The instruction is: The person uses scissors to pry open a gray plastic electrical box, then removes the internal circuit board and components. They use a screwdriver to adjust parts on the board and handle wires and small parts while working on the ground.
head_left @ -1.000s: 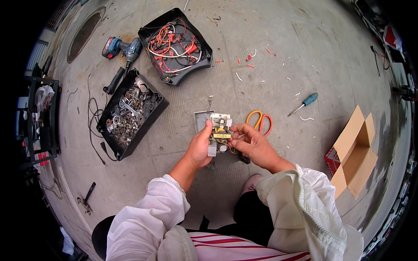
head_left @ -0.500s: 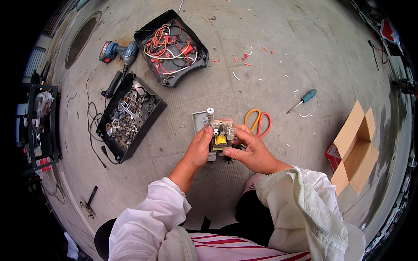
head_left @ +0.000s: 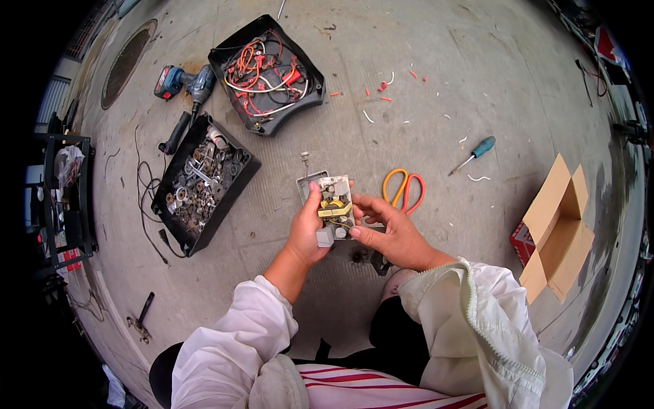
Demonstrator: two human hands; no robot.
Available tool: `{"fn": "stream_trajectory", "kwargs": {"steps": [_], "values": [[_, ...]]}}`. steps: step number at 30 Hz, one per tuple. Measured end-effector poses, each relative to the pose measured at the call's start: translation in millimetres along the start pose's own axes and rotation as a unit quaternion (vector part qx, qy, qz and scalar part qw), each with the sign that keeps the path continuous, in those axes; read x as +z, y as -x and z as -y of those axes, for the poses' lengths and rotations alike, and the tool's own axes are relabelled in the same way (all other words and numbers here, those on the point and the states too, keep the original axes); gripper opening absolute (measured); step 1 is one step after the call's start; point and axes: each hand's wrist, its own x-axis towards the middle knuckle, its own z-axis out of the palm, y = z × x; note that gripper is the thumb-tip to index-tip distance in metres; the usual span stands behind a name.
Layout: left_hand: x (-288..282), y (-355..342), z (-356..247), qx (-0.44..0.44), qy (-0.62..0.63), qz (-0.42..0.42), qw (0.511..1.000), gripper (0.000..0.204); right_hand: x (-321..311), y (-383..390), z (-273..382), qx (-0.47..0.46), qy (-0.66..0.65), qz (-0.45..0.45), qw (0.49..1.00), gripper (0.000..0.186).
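Note:
My left hand (head_left: 306, 232) grips a small circuit board (head_left: 334, 189) with a yellow-wrapped transformer and metal heat sinks, its thumb along the board's left edge. My right hand (head_left: 390, 238) holds the board's lower right side between curled fingers and thumb. A grey plastic casing (head_left: 305, 182) lies behind the board, partly hidden by it. A dark part (head_left: 380, 262) is visible below my right hand, too shadowed to name. Scissors with yellow and red handles (head_left: 396, 180) lie just to the right of the board.
At upper left are a black tray of wires (head_left: 269, 119), a cordless power tool (head_left: 199, 85) and a black bin of hardware (head_left: 228, 218), cables beside it. A screwdriver (head_left: 482, 148) and open cardboard box (head_left: 572, 252) lie right. A wheeled rack (head_left: 82, 204) stands far left.
The board has been turned in my hands and has shifted slightly left. My left thumb has moved up along its edge, and more of the dark part below shows.

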Motion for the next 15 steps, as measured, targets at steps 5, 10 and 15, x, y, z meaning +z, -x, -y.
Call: {"fn": "stream_trajectory", "kwargs": {"steps": [5,10,15], "values": [[-17.4,-3.6,-1.0,-0.016,0.059,-0.088,0.994,0.068,-13.7,-5.1,-7.8,0.109,-0.031,-0.054,0.992,0.047],[-31.0,-5.0,-3.1,-0.056,0.189,-0.145,0.970,0.068,-15.5,-3.7,0.7,0.186,0.033,0.041,0.981,0.065],[-35.9,-9.1,-4.5,-0.071,0.217,-0.199,0.953,0.068,-13.2,3.1,-26.6,-0.019,0.214,0.027,0.976,0.094]]}}
